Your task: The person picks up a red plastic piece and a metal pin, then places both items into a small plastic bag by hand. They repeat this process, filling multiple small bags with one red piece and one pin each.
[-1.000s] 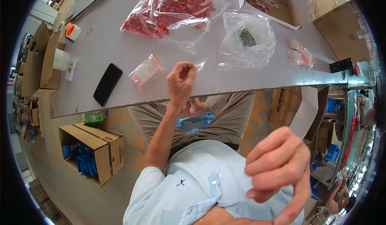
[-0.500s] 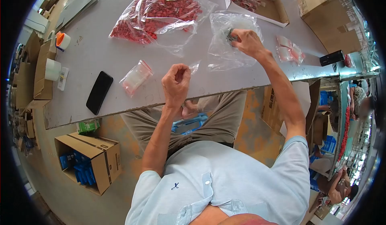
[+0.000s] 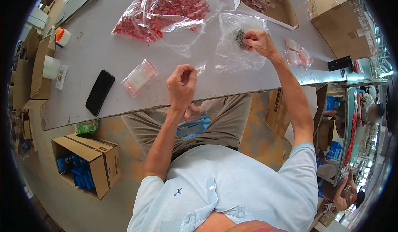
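My left hand (image 3: 181, 87) is closed in a pinch on a small clear plastic bag (image 3: 201, 68), which sticks out to the right of the fingertips. Farther right, my right hand (image 3: 260, 43) reaches over a large open plastic bag (image 3: 232, 58) lying on the table. Beside its fingertips is a pile of small dark grey metal pieces (image 3: 240, 39), too small to name. The right fingers are pinched together, and anything between them is hidden. A bundle of small clear bags with red edges (image 3: 141, 78) rests left of my left hand.
At the back lie a big bag of red parts (image 3: 166, 12) and a shallow cardboard tray (image 3: 290, 16) with filled bags. More small bags (image 3: 297, 53), a black phone (image 3: 100, 92), tape rolls (image 3: 63, 37) and a carton (image 3: 340, 20) surround the work area. Other people are at far right.
My right hand has drawn back slightly to the right from the metal pieces, uncovering more of the pile. My left hand keeps its pinch on the small bag, nearly still.
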{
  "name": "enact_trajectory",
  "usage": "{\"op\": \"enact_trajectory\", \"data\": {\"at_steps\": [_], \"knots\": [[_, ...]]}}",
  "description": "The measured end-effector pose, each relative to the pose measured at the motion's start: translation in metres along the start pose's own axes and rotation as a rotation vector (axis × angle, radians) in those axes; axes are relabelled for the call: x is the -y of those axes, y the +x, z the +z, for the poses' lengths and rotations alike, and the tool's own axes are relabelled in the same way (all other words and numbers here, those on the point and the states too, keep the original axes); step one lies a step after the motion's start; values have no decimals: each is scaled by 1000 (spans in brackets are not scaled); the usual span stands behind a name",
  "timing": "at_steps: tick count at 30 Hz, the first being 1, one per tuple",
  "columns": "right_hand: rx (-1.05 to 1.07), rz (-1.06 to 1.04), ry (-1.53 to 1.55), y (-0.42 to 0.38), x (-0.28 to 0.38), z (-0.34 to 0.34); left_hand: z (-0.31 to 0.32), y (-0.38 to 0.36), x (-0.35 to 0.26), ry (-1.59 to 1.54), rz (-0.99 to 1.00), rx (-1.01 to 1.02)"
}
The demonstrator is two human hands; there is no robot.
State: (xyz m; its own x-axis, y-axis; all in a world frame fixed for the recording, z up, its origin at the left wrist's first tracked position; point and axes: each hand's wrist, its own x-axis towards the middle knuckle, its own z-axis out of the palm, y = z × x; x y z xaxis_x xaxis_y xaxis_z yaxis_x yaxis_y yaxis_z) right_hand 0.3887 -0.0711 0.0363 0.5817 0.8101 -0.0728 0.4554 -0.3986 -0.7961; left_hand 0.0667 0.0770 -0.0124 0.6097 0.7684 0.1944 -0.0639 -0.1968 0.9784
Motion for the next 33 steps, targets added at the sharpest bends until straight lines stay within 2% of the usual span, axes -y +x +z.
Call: {"op": "enact_trajectory", "data": {"at_steps": [13, 20, 23, 25, 26, 28, 29, 33], "knots": [[-67, 98, 436, -2, -15, -2, 1, -1, 0, 22, 27, -8], [-57, 178, 483, -12, 5, -1, 1, -1, -5, 34, -12, -42], [-69, 127, 482, -23, 27, 9, 4, 1, -6, 68, -52, -58], [-161, -46, 467, -37, 52, 33, 4, 5, -9, 85, -83, -58], [-137, -49, 476, -43, 63, 49, 5, 10, -9, 87, -100, -44], [-210, -321, 360, -59, 84, 81, 6, 16, -7, 48, -158, -36], [-229, -380, 309, -66, 94, 94, 6, 19, -11, 54, -167, -7], [-293, -473, 186, -77, 101, 133, 6, 26, -14, 14, -149, 47]]}}
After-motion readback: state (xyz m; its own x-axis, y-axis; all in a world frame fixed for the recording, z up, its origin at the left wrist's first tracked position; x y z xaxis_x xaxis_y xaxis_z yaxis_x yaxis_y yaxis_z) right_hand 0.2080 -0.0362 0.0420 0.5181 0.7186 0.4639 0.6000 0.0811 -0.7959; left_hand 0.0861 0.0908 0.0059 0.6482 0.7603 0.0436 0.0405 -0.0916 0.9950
